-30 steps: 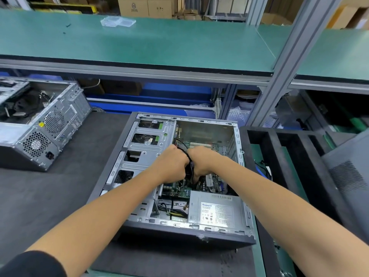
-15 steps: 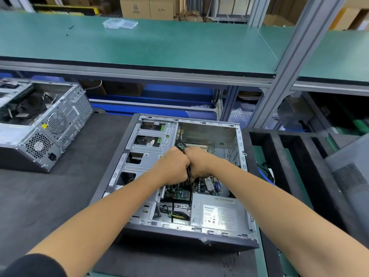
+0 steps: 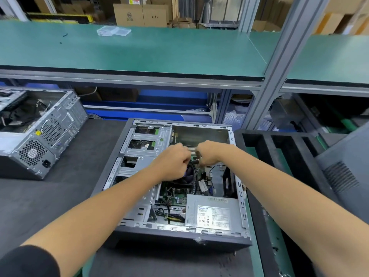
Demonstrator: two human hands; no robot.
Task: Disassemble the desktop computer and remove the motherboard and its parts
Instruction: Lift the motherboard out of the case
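Observation:
An open desktop case (image 3: pixel 127 162) lies on its side on the dark mat. Inside I see the green motherboard (image 3: pixel 177 196), a grey power supply (image 3: pixel 211 212) at the near right, and metal drive bays (image 3: pixel 143 148) on the left. My left hand (image 3: pixel 173 162) and my right hand (image 3: pixel 207 152) are both inside the case, over the middle of the board. Each has curled fingers and grips a black cable (image 3: pixel 194 172) that runs down between them. The cable's end is hidden by my fingers.
A second opened computer case (image 3: pixel 40 140) stands at the left on the mat. A black foam tray with long slots (image 3: pixel 279 152) lies right of the case. A grey side panel (image 3: pixel 347 176) leans at far right. A green shelf (image 3: pixel 139 48) spans above.
Both hands have moved slightly apart and further back in the case, still gripping the black cable. More of the board and fan shows below them.

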